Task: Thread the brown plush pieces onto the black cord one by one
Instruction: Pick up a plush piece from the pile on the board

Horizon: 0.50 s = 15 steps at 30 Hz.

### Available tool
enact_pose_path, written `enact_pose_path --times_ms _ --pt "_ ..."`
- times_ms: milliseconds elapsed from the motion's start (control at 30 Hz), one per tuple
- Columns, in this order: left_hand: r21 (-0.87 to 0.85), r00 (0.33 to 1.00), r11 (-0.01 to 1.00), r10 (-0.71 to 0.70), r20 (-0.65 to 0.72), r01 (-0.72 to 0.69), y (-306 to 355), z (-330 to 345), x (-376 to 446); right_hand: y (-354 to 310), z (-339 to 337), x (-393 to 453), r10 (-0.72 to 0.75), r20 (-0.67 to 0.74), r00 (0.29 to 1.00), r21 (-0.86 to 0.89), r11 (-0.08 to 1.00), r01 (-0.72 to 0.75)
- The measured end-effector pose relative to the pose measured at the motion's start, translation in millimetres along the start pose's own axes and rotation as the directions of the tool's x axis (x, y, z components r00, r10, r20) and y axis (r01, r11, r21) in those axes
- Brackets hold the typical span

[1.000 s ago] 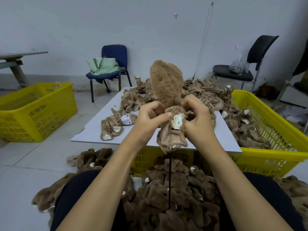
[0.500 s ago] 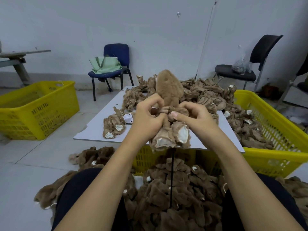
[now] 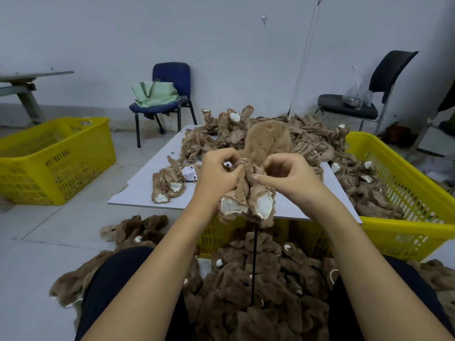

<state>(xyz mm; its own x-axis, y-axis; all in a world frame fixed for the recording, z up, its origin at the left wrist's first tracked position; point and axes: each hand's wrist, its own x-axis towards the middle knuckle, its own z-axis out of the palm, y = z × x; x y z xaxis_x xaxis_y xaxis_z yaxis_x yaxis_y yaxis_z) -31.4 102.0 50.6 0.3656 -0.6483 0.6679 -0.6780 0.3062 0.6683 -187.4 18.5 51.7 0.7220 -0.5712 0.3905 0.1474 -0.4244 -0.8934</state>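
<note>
A brown plush piece [image 3: 248,205] with white inner patches hangs in front of me above the table's near edge. My left hand [image 3: 216,178] pinches its gathered top from the left, and my right hand [image 3: 285,175] pinches it from the right. A larger tan plush part [image 3: 268,141] rises behind my fingers. The black cord [image 3: 253,264] runs straight down from under the held piece into a heap of threaded brown plush pieces [image 3: 258,299] between my knees. The cord's upper end is hidden inside the plush.
A white table [image 3: 145,190] bears loose plush pieces [image 3: 170,183], with a bigger pile [image 3: 307,143] at the back. A yellow crate [image 3: 403,217] with plush stands to the right, another yellow crate [image 3: 51,158] to the left. Two chairs [image 3: 167,94] stand by the wall.
Both hands have lowered with the plush piece and drawn its top together. The tall tan part, held high before, now sits lower behind my fingers.
</note>
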Motion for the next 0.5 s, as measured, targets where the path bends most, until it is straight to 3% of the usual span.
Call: enact_pose_path --times_ms 300,500 --pt "-0.021 0.995 0.999 -0.039 0.089 0.041 8.7 8.0 -11.4 6.2 14.7 4.4 -0.24 -0.27 0.933 -0.271 0.948 0.165" --pt "-0.04 0.992 0.999 0.018 0.128 -0.013 18.7 13.7 -21.1 9.3 18.7 12.0 -0.247 -0.44 0.863 -0.347 0.933 0.09"
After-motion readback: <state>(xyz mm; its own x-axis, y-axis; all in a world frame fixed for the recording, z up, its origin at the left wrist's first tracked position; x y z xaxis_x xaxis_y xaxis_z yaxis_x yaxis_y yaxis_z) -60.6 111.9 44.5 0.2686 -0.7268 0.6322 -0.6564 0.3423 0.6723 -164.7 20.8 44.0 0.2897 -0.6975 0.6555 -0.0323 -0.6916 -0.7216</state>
